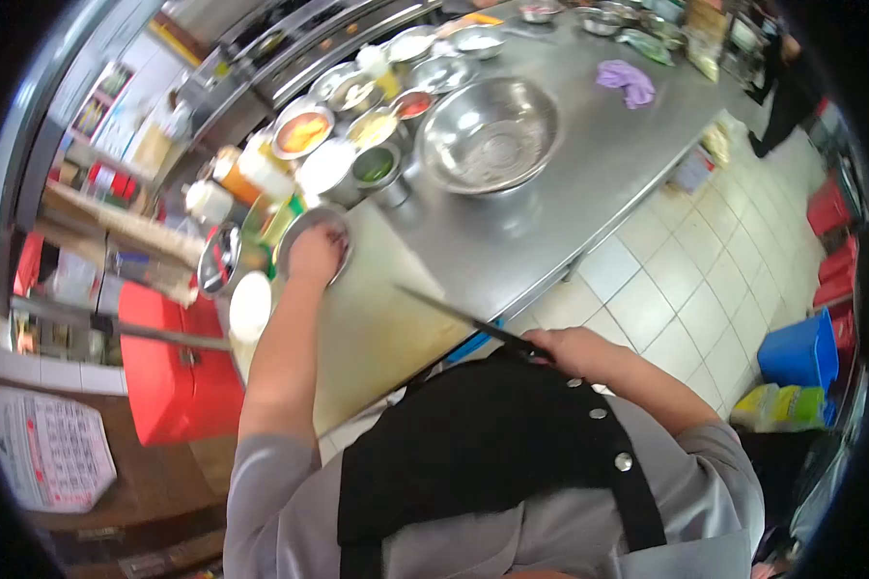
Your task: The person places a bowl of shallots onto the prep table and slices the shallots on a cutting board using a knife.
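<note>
My left hand (316,255) reaches down into a metal bowl (287,238) at the far left corner of the pale cutting board (377,318). Something dark reddish shows at its fingertips, too blurred to name. Those fingers are partly hidden, so I cannot tell whether they grip anything. At the board's near right, my right hand (572,351) is closed round the black handle of a kitchen knife (463,317). The blade points left across the board's edge. A cup of chopped greens (374,166) stands beyond the board.
A large steel basin (492,135) stands on the steel table (541,232). Several bowls of ingredients, squeeze bottles (266,166) and a purple cloth (626,83) are around it. A red bin (179,376) is at the left, a blue bin (798,352) at the right. Another person (787,92) stands far right.
</note>
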{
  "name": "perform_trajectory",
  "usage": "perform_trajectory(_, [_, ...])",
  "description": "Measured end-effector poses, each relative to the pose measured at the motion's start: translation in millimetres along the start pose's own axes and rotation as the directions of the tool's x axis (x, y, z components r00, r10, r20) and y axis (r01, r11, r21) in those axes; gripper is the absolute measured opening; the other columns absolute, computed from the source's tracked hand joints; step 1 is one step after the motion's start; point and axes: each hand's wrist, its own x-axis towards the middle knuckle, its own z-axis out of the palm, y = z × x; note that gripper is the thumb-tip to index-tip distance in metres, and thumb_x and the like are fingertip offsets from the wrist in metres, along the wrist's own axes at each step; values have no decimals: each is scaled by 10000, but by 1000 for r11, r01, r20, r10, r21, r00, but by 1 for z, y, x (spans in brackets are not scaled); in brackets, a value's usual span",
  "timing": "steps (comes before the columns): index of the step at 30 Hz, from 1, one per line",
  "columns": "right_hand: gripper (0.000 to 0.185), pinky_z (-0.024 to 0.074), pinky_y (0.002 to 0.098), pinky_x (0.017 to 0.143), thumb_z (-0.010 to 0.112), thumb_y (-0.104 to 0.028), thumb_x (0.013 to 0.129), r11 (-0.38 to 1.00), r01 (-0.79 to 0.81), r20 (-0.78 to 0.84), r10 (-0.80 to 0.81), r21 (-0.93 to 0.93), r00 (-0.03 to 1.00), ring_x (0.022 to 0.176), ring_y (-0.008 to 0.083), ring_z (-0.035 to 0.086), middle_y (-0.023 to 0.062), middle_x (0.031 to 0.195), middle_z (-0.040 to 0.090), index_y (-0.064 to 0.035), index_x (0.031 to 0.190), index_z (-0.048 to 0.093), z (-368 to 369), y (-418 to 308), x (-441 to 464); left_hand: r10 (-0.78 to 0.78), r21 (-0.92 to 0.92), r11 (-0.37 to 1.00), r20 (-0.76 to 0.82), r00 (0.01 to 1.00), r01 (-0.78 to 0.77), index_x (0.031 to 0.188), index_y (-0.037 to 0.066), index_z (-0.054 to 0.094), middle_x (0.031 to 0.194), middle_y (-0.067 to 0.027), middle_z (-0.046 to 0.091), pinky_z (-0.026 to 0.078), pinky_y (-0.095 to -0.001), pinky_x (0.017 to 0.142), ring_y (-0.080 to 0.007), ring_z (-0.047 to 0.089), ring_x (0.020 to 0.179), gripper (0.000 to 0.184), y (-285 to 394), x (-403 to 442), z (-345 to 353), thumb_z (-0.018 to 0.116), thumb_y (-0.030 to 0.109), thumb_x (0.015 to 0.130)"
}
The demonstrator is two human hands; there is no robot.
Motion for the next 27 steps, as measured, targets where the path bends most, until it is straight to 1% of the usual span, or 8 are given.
perform_trajectory(2, [370,543,528,821,632,-241,1017,998,-65,111,63,15,992,945,445,691,208,1012,719,-169,1371,552,-14,-4,0,43,43,998,-90,995,-39,1070,71,782,1011,-193,765,580,-484,852,-377,736,925,221,-4,-2,-4,711,219,922])
perform_trajectory(5, [367,539,539,850,627,-258,1009,997,-76,166,81,-34,983,957,451,687,222,1006,715,-150,1354,564,-31,-13,6,-196,-384,914,-138,971,130,1082,42,764,990,-183,761,580,-442,832,-355,732,898,201,19,-29,-40,725,140,911])
perform_trajectory(8, [366,541,544,864,629,-264,997,999,3,102,2,-48,995,962,456,684,239,1002,712,-119,1330,582,-24,-3,17,-196,-599,794,-88,977,105,1074,28,748,974,-171,750,572,-405,826,-339,721,894,186,41,-93,-54,744,106,905])
perform_trajectory(11, [335,548,538,834,646,-225,975,1000,-20,28,20,5,999,941,458,688,243,997,713,-78,1273,607,-2,1,30,47,-338,934,-210,977,-117,1036,30,738,970,-161,736,570,-417,820,-348,708,905,155,16,-154,-4,750,94,896])
perform_trajectory(16, [229,522,348,755,602,-60,1044,992,-107,-2,107,73,994,802,210,654,102,865,686,-74,1272,621,8,-14,44,217,-251,899,-455,864,-358,1029,53,737,1038,-139,721,571,-452,861,-362,690,965,200,-12,-206,54,794,73,839])
perform_trajectory(19, [231,529,439,714,654,-124,1013,995,27,-82,-19,98,996,778,402,671,213,871,686,-84,1232,593,22,0,55,173,-310,875,-517,838,-372,1028,55,737,1069,-136,716,570,-445,873,-356,690,980,199,2,-223,51,793,65,838])
perform_trajectory(21, [215,531,433,710,638,-114,1008,983,-118,43,113,140,993,762,382,670,201,853,685,-90,1218,604,24,-25,65,135,-354,861,-533,835,-365,1028,57,739,1084,-137,712,571,-441,878,-355,691,980,192,-6,-234,53,791,65,843])
perform_trajectory(27, [229,552,474,729,630,-156,986,995,-14,-31,11,-96,999,819,410,720,213,878,720,-92,1204,599,25,-80,94,39,-399,872,-522,852,-284,1045,74,729,1056,-106,710,556,-448,850,-340,677,958,194,-14,-236,61,782,74,859])
